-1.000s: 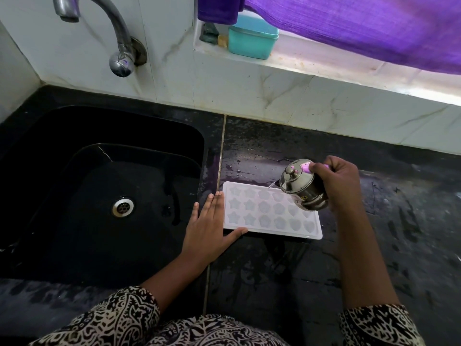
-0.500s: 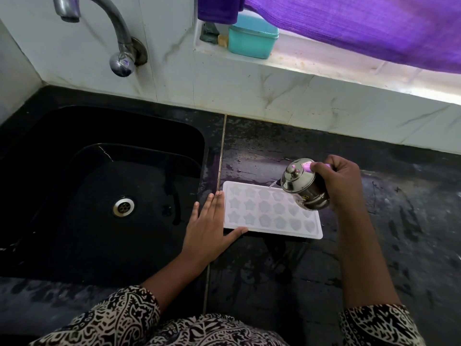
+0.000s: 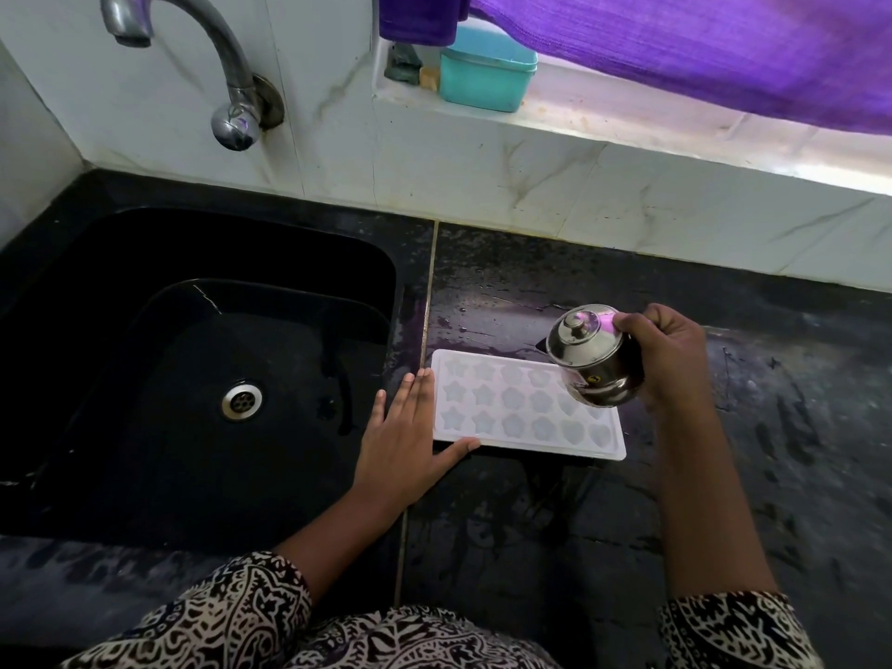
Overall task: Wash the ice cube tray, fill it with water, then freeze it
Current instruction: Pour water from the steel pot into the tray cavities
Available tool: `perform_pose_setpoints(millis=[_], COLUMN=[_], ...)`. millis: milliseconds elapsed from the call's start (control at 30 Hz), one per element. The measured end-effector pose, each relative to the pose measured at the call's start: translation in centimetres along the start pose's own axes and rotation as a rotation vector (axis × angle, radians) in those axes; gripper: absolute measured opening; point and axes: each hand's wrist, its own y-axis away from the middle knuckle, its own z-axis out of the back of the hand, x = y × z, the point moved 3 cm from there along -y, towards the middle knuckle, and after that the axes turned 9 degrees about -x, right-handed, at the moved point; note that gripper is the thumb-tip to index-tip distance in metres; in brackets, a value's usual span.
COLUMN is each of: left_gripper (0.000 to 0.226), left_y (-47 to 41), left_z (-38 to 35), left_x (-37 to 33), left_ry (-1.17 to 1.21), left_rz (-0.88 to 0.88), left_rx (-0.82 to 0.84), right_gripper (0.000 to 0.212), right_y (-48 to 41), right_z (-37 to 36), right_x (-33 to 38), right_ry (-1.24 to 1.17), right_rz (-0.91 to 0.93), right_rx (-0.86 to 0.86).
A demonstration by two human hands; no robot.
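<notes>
This is a home kitchen. A black sink (image 3: 145,243) with a round steel drain (image 3: 241,400) is set into a dark stone tabletop (image 3: 724,499). A curved metal tap (image 3: 227,65) comes out of the white marble-patterned wall tiles (image 3: 434,176) above it. A teal lidded box (image 3: 487,72) sits on the window ledge (image 3: 627,132) under a purple curtain (image 3: 700,45). A white ice cube tray (image 3: 511,412) lies on the tabletop, with a small steel pot (image 3: 589,359) above it.

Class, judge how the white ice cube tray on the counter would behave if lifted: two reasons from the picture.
Probably floppy: the ice cube tray looks thin and translucent, so it may sag. Likely slippery: the black counter looks wet, and the left hand lies flat against its edge, perhaps steadying it.
</notes>
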Motion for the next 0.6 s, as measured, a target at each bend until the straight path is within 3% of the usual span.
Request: perform_pose_setpoints(millis=[400, 600], left_gripper=[0.110, 0.110], left_y=[0.04, 0.04], left_z=[-0.09, -0.11], left_x=[0.02, 0.04], left_ry=[0.004, 0.013], left_rz=[0.003, 0.003], left_rx=[0.006, 0.015], right_gripper=[0.031, 0.035], right_y=[0.04, 0.09], right_z=[-0.45, 0.23], right_x=[-0.07, -0.49], right_ry=[0.119, -0.076], right_rz=[0.058, -0.048], right_rx=[0.034, -0.017])
